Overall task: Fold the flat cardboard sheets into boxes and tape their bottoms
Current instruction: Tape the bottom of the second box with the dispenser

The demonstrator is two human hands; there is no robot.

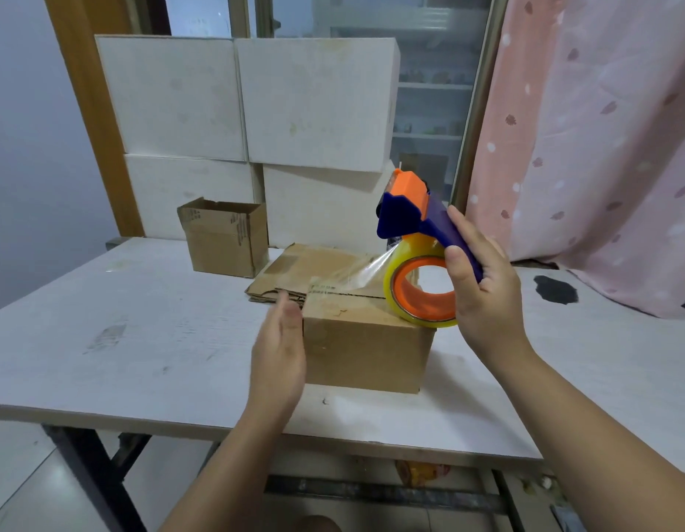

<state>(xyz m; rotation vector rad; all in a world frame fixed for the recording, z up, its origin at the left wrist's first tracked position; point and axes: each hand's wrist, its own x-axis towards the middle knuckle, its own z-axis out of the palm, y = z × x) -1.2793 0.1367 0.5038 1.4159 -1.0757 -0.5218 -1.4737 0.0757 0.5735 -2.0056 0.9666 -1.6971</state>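
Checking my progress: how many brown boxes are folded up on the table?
2. The front box has the left hand at its side and the tape dispenser on top; the open box stands at the table's back left. The flat sheets are not counted.

Four white boxes [171, 97], two brown boxes [365, 351], one tape dispenser [413, 209].

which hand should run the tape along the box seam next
Right. The right hand grips the tape dispenser, and its tape stretches to the left edge of the box top. The left hand lies flat against the box's left side, probably steadying it.
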